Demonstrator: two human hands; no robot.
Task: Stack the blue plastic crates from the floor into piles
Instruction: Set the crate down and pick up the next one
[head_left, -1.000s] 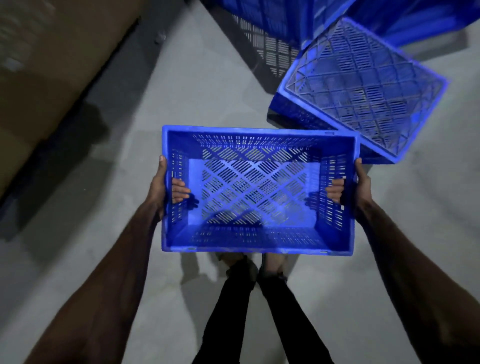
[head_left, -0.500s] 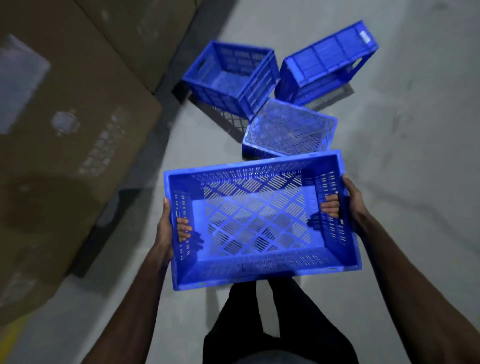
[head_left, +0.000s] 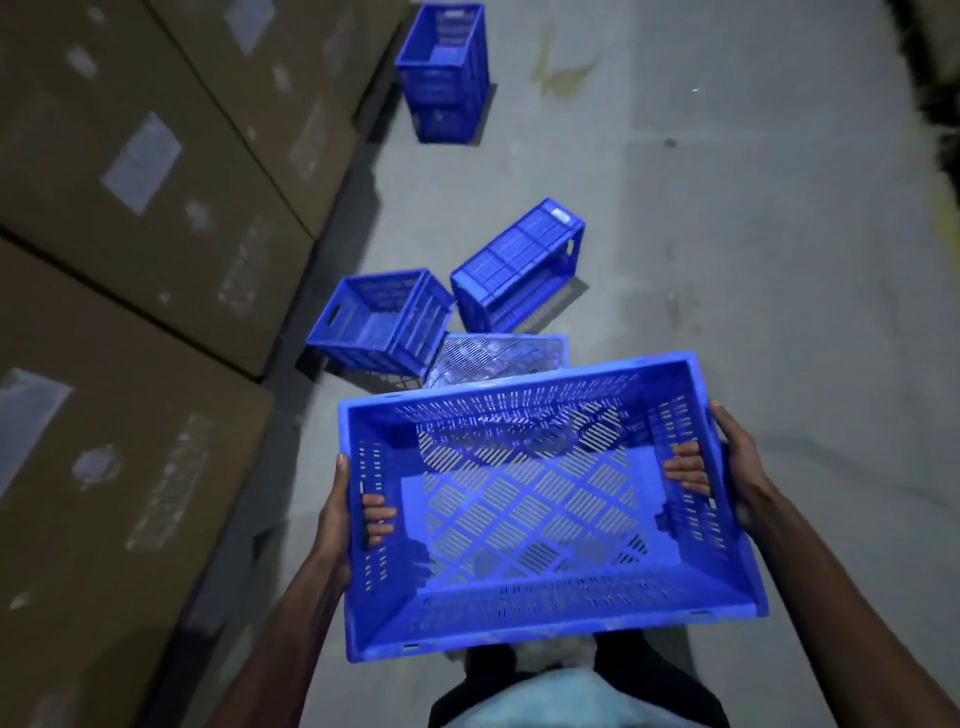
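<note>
I hold an empty blue slotted crate (head_left: 540, 525) level in front of my body, its open side up. My left hand (head_left: 337, 514) grips its left handle slot, fingers curled through to the inside. My right hand (head_left: 732, 467) grips the right handle slot the same way. On the floor beyond it lie three loose crates: an upright one (head_left: 379, 322), one tipped on its side (head_left: 519, 265), and an upside-down one (head_left: 498, 358) partly hidden behind the held crate. Farther off stands a taller pile of crates (head_left: 444, 73).
Large brown cardboard boxes (head_left: 130, 260) line the whole left side, close to the crates. Grey concrete floor (head_left: 753, 234) spreads to the right and ahead. My legs show below the held crate.
The crate has risen higher and closer to my body. My view has lifted, so the floor crates look farther away and the distant pile has come into sight.
</note>
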